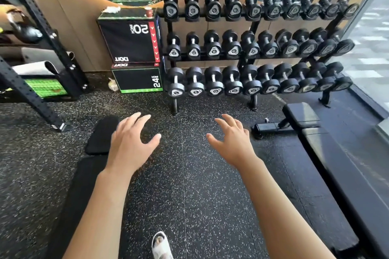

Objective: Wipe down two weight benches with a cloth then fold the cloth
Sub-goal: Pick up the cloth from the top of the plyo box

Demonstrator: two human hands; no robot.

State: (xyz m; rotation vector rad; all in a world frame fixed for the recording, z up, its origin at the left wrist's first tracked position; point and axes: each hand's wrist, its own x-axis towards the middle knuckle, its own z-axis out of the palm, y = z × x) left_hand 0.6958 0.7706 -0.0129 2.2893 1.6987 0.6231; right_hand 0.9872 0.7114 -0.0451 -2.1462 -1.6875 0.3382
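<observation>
**Inspector A:** Floor (189, 185) is black rubber with pale flecks. Far left, a black rack (31, 82), its top cut off by the frame. A green pad (45, 87) lies under it.

**Inspector B:** And the benches?

**Inspector A:** Left bench (99, 139), black pad, runs partly beneath the left forearm; its lower end is hidden. The left hand (130, 145) hovers at its edge, fingers spread wide, holding nothing. The right hand (231, 143) hovers over bare floor, fingers also spread, holding nothing.

**Inspector B:** The cloth?

**Inspector A:** A crumpled white item (111, 9) sits on the stacked boxes (130, 48) against the wall, near a red cup (148, 12). Too small to confirm as the cloth. Neither hand has one.

**Inspector B:** Right side?

**Inspector A:** A three-tier dumbbell rack (252, 48), full. The right bench (315, 132) lies beside the window (370, 48), its near end cut off. A white shoe (161, 245) shows at the bottom edge. Mirror above reflects a person, head out of view.
</observation>
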